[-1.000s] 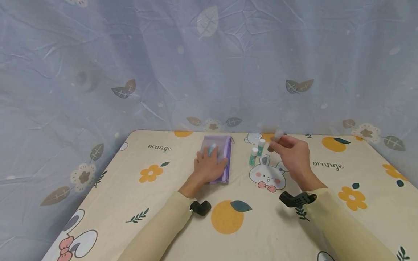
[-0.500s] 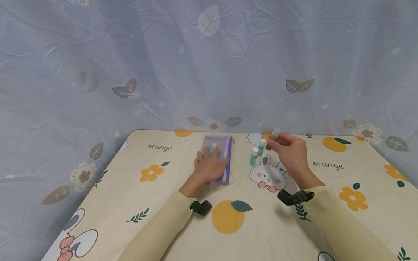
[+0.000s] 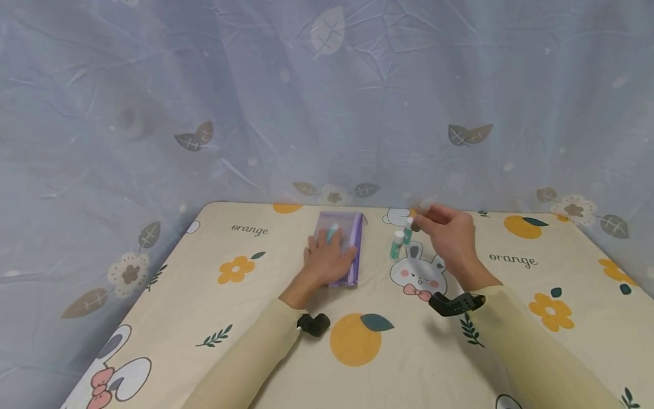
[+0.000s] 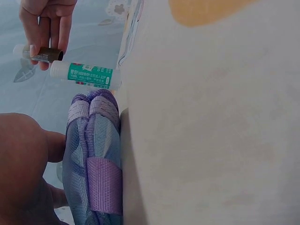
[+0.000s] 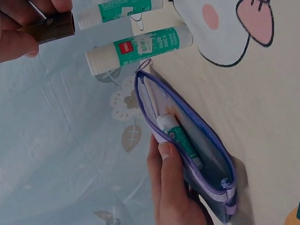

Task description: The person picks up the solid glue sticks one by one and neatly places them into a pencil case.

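Note:
Spread over a mesh pencil pouch (image 3: 353,227) with purple edging, my left hand (image 3: 327,261) rests its fingers on the upper side. The pouch lies on the table, its zip mouth gaping to the right. Inside it a green-and-white glue stick (image 5: 180,138) shows in the right wrist view. My right hand (image 3: 452,233) pinches a small dark brown tube (image 5: 54,28) with a pale, clear-looking end, raised off the table. Just left of that hand, two green glue sticks with white caps, a nearer one (image 3: 396,247) and a farther one (image 3: 407,233), stand upright.
A patterned cream cloth (image 3: 409,363) with oranges, flowers and rabbits covers the table. Behind it hangs a blue-grey curtain (image 3: 286,102) along the far edge. A black wrist strap (image 3: 455,304) sits on each forearm.
My right hand has moved left with the brown tube, up beside the farther glue stick. The left hand and the pouch stay where they were.

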`<move>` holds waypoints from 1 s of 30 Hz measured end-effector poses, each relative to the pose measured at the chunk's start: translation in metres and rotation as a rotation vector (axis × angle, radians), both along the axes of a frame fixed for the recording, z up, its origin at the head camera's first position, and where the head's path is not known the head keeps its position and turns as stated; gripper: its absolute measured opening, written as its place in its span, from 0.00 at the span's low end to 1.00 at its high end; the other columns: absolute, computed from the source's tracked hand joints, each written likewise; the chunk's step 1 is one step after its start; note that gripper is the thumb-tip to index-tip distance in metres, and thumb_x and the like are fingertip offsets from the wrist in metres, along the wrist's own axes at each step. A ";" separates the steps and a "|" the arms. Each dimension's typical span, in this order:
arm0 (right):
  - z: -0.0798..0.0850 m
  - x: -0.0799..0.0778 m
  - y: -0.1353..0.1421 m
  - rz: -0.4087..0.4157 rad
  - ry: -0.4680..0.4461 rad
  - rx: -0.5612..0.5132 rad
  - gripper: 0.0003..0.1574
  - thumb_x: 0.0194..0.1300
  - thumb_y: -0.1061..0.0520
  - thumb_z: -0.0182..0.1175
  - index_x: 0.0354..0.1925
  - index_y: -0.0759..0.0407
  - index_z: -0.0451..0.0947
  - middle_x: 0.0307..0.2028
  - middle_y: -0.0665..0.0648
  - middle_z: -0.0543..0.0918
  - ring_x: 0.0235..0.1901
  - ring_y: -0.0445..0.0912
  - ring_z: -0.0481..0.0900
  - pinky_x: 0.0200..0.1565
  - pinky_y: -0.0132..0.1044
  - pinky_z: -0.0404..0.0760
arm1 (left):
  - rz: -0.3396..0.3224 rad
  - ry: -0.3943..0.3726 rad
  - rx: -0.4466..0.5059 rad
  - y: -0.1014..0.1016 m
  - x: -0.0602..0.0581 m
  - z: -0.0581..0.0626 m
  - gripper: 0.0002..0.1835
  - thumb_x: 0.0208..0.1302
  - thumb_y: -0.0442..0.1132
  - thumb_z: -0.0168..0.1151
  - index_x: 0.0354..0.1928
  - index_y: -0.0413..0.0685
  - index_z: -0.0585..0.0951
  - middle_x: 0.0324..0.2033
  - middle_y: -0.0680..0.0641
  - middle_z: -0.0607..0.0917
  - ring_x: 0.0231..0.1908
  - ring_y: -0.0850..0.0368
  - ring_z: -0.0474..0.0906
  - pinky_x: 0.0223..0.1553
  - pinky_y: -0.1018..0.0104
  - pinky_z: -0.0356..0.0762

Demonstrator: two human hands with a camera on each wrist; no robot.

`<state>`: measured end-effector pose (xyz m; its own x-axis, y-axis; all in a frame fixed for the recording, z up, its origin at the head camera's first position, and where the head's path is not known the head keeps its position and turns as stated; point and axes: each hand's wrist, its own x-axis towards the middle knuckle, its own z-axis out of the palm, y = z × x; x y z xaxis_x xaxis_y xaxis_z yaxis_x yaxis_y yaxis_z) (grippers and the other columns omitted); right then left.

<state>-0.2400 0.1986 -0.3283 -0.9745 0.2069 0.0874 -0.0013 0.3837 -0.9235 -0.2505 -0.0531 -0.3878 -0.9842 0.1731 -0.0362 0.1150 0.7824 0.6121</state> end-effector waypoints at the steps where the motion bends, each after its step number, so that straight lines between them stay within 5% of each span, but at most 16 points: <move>1: 0.001 0.000 -0.001 0.002 0.001 -0.003 0.29 0.76 0.50 0.65 0.71 0.54 0.78 0.62 0.61 0.87 0.62 0.57 0.85 0.75 0.57 0.70 | 0.001 0.000 0.000 0.000 0.000 0.000 0.38 0.81 0.58 0.46 0.84 0.49 0.58 0.83 0.32 0.50 0.82 0.24 0.40 0.79 0.28 0.44; 7: 0.003 -0.002 -0.010 0.014 0.009 0.000 0.27 0.77 0.50 0.64 0.70 0.54 0.79 0.62 0.62 0.87 0.65 0.58 0.83 0.77 0.63 0.64 | 0.004 -0.003 0.002 0.000 0.001 0.001 0.38 0.81 0.58 0.46 0.85 0.49 0.58 0.83 0.32 0.50 0.83 0.25 0.41 0.79 0.29 0.44; 20: 0.008 -0.007 -0.027 0.077 0.055 -0.037 0.26 0.76 0.53 0.65 0.68 0.58 0.80 0.61 0.62 0.87 0.64 0.54 0.83 0.74 0.50 0.74 | 0.003 -0.001 -0.002 0.000 0.001 0.001 0.38 0.80 0.58 0.46 0.84 0.49 0.58 0.84 0.31 0.49 0.83 0.24 0.39 0.79 0.28 0.43; 30: 0.012 -0.009 -0.044 0.110 0.080 -0.042 0.24 0.75 0.56 0.65 0.66 0.60 0.82 0.58 0.64 0.89 0.59 0.58 0.87 0.72 0.52 0.76 | 0.002 0.001 -0.005 0.000 0.001 0.001 0.38 0.80 0.58 0.46 0.84 0.49 0.59 0.84 0.31 0.49 0.82 0.23 0.39 0.79 0.28 0.44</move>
<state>-0.2491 0.1549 -0.3162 -0.9817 0.1040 0.1592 -0.1156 0.3382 -0.9340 -0.2495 -0.0533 -0.3863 -0.9846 0.1712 -0.0366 0.1140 0.7857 0.6080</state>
